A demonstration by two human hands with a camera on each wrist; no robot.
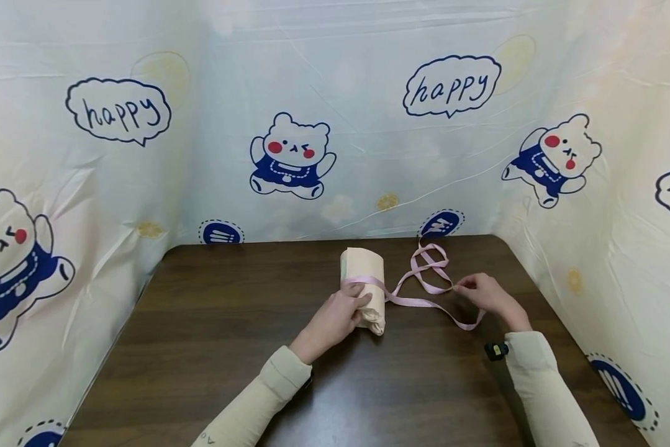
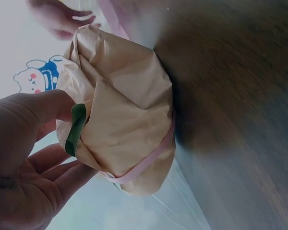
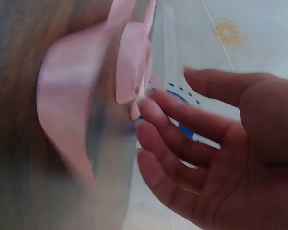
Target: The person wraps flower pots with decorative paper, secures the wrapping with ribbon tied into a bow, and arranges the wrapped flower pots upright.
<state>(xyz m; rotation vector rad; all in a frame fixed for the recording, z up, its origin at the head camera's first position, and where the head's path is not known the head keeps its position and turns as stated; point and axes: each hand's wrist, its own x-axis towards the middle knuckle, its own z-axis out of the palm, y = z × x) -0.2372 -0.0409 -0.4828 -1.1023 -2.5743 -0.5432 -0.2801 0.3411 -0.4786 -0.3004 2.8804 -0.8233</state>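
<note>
Near the table's middle, a bundle wrapped in tan paper [image 1: 365, 262] lies with its crumpled end towards me. A pink ribbon [image 1: 418, 302] runs round its middle and trails right in loops and a loose tail. My left hand [image 1: 335, 316] grips the bundle from the left, its thumb near the ribbon band. A short dark green strip [image 2: 77, 129] shows by that thumb in the left wrist view. At the looped ribbon, my right hand [image 1: 482, 292] has its fingers loosely bent. The right wrist view shows fingertips at a ribbon loop [image 3: 129, 67], thumb [image 3: 216, 86] held apart.
The dark wooden table [image 1: 217, 347] reaches back to a pale cloth [image 1: 362, 186] printed with bears and the word happy, which hangs on the left, back and right. A small black device [image 1: 497, 351] sits at the right cuff.
</note>
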